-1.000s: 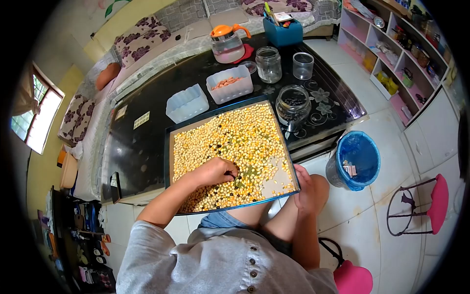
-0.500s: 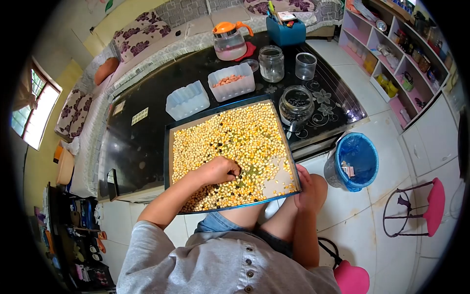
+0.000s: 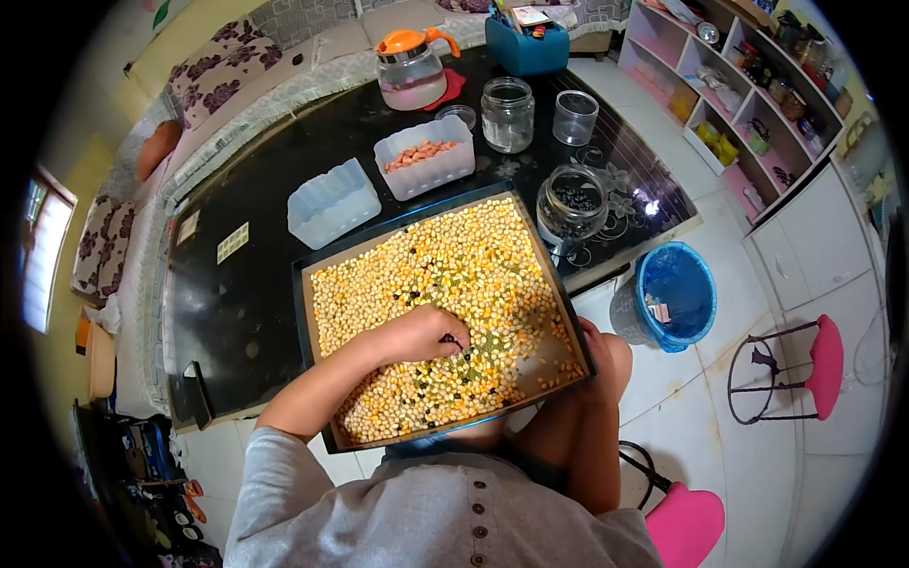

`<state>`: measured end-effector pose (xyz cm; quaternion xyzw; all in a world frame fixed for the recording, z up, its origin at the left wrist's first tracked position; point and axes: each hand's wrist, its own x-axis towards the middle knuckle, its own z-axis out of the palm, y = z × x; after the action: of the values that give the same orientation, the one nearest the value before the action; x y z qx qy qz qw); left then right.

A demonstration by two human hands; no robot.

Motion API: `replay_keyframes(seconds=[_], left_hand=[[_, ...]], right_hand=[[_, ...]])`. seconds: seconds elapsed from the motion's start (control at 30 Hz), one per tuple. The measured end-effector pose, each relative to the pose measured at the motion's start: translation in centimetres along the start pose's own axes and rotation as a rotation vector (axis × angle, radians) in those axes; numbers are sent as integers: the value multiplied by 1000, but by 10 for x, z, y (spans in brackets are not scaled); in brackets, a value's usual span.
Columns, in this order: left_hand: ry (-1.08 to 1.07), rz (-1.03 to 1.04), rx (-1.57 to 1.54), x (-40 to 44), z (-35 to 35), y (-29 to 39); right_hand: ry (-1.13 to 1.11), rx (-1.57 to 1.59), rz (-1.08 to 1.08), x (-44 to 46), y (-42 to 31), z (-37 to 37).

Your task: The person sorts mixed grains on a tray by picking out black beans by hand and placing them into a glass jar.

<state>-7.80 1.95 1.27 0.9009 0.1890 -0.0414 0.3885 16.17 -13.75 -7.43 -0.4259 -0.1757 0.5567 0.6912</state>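
Note:
A shallow cardboard tray (image 3: 305, 317) with a dark rim holds yellow corn kernels, pale round beans, small green beans and scattered black beans. Over its middle, my left hand (image 3: 426, 336) is closed in a pinch, with black beans showing between its fingers. My right hand (image 3: 598, 364) grips the tray's right edge, its fingers partly hidden by the rim. Just beyond the tray's right corner stands an open glass jar (image 3: 572, 216) with black beans inside. Behind the tray are an empty translucent container (image 3: 333, 206) and another container (image 3: 425, 163) holding reddish-pink peanuts.
On the black table (image 3: 246, 303) stand an orange-lidded pitcher (image 3: 411, 76), a clear glass jar (image 3: 507, 118), a clear plastic jar (image 3: 574, 118) and a teal organizer (image 3: 526, 45). To the right are a blue-lined bin (image 3: 668, 298), a pink stool (image 3: 826, 367) and shelves (image 3: 701, 71).
The view has shifted, moving the table and its objects left in frame. The tray appears more tilted, and black beans now show between my left fingers. My right hand stays at the tray's edge.

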Motion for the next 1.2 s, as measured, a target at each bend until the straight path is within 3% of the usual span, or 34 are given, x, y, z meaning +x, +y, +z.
replay_keyframes(seconds=[0.17,0.43,0.53,0.73,1.0,1.1,1.2], left_hand=[[-59,102,5,20,-25,-6],[120,423,192,96,-112,52],[211,402,185,135,-135,73],[117,347,398,185,-137,75],[271,330,226,130,-126,58],[163,344,172,80,-101,40],[41,204,117,35,-61,21]], right_hand=[[31,14,3,-2,0,2],[109,73,-101,-20,2,9],[158,148,-123,-32,6,16],[141,217,-145,-47,11,22],[-1,290,-215,-40,22,12],[5,363,-210,-35,29,6],[-61,378,-194,-29,32,-5]])
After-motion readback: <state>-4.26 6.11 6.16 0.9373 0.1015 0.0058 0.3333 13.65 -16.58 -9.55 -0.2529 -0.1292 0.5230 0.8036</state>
